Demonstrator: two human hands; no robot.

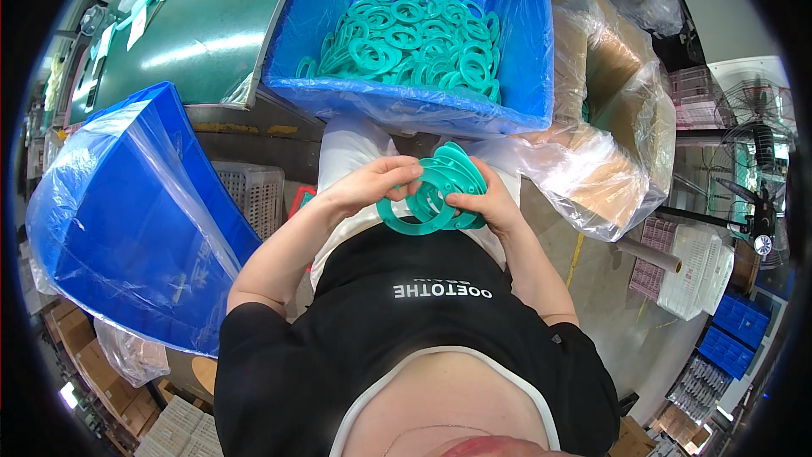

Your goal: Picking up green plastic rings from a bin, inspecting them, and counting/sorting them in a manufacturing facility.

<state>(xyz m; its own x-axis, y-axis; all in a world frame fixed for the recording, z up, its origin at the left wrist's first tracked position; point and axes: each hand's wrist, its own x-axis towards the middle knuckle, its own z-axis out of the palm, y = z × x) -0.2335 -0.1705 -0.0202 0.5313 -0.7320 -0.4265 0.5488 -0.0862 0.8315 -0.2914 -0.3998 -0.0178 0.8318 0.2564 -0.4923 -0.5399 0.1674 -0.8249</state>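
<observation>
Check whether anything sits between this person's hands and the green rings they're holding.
Nothing visible does: the left hand and right hand both touch the held green rings directly. The blue bin stands beyond them.

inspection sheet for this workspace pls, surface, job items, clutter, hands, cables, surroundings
Surface: green table, upper left.
Job's things: green rings held over the lap; ring pile in a plastic-lined blue bin ahead.
Clutter: white strips on the table.
Hands: right hand grips the rings; left hand at their left edge, grip unclear.
Cables: none clearly visible.
Surroundings: second blue bin left; plastic-covered cardboard box and fan right.
</observation>
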